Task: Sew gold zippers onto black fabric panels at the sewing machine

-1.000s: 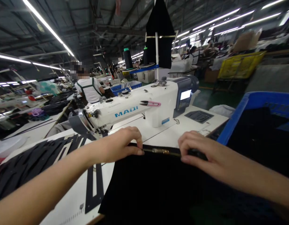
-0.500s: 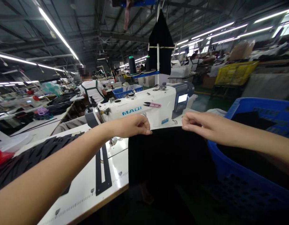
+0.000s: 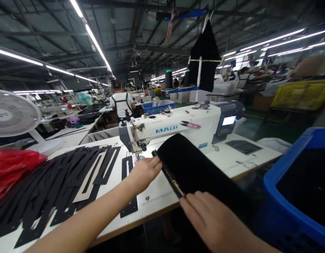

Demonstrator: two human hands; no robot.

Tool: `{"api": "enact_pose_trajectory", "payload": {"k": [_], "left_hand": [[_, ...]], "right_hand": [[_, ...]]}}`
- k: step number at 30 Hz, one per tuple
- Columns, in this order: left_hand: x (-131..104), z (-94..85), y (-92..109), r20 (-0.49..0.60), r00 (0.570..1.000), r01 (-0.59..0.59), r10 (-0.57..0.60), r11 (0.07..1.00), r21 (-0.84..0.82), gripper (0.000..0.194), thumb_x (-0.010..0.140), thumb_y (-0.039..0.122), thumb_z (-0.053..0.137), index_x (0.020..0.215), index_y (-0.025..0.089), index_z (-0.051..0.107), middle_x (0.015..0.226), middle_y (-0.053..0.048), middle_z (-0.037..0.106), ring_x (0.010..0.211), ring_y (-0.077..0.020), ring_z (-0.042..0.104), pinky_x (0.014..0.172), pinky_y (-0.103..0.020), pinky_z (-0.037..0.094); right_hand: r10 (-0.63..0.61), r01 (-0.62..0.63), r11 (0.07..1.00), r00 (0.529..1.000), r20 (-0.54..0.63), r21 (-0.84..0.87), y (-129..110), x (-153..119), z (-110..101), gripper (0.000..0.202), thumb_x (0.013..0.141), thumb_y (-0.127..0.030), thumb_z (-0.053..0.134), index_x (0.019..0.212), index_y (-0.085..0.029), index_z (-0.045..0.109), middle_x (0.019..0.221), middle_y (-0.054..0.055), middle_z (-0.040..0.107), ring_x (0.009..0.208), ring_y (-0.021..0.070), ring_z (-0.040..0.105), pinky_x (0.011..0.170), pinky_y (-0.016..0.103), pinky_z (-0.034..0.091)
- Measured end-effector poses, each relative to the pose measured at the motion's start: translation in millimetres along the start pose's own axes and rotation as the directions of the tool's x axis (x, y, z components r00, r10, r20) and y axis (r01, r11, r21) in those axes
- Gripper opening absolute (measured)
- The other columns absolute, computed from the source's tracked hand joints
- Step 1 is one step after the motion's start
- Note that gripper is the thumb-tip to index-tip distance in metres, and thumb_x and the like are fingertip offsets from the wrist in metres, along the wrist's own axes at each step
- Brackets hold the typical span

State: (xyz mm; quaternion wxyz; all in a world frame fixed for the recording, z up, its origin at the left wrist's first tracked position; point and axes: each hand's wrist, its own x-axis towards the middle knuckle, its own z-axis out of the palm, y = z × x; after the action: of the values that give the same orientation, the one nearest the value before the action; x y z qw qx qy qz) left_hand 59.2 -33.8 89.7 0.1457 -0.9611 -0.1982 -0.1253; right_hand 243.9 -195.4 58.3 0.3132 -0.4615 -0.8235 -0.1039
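Black fabric (image 3: 196,168) stretches between left hand (image 3: 144,172) and right hand (image 3: 204,218).

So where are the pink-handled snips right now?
The snips lie on top of the white sewing machine, right of its blue lettering, left of its screen.

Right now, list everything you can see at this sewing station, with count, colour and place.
black fabric piece: one, black, on the table in front of the machine, brass zipper along its left edge
sewing machine: one, white, back of the table
thread snips: one, pink handles, on top of the machine
black cut strips: a pile, black, left part of the table
table: one, white
crate: one, blue, at right, dark cloth inside
fan: one, white, far left
red bag: one, red, left edge
co-worker: one, white top, seated behind
left hand: grip on the zipper's upper end
right hand: grip on its lower end
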Motion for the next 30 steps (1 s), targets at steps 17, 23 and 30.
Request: {"api": "enact_pose_trajectory", "payload": {"k": [17, 23, 30], "left_hand": [[-34.9, 41.3, 11.1, 0.306, 0.919, 0.317, -0.247, 0.926, -0.203, 0.105, 0.064, 0.081, 0.042, 0.138, 0.007, 0.029, 0.141, -0.023, 0.03, 0.132, -0.0361, 0.022, 0.107, -0.06, 0.002], [-45.9, 35.1, 10.1, 0.294, 0.913, 0.343, -0.284, 0.923, -0.173, 0.104, 0.062, 0.081, 0.045, 0.133, 0.006, 0.038, 0.137, -0.025, 0.035, 0.13, -0.0375, 0.029, 0.108, -0.059, 0.002], [-51.9, 38.5, 9.8, 0.286, 0.905, 0.368, -0.314, 0.916, -0.157, 0.102, 0.062, 0.082, 0.044, 0.133, 0.007, 0.039, 0.138, -0.024, 0.034, 0.129, -0.037, 0.029, 0.108, -0.058, 0.003]], "right_hand": [[0.708, -0.66, 0.702, 0.61, 0.356, -0.267, 141.4, 69.2, 71.6, 0.02, 0.076, -0.035, 0.062, 0.083, -0.016, 0.059, 0.085, 0.008, 0.064, 0.079, 0.0243, 0.06, 0.056, 0.028, 0.036], [0.67, -0.615, 0.742, 0.664, 0.333, -0.268, 128.1, 79.8, 68.5, 0.006, 0.08, -0.021, 0.054, 0.077, -0.018, 0.057, 0.084, 0.005, 0.065, 0.08, 0.0208, 0.059, 0.061, 0.027, 0.037], [0.694, -0.608, 0.719, 0.605, 0.39, -0.337, 121.3, 90.7, 70.8, 0.021, 0.079, -0.036, 0.06, 0.078, -0.015, 0.059, 0.083, 0.012, 0.065, 0.081, 0.0272, 0.06, 0.062, 0.031, 0.039]]}}
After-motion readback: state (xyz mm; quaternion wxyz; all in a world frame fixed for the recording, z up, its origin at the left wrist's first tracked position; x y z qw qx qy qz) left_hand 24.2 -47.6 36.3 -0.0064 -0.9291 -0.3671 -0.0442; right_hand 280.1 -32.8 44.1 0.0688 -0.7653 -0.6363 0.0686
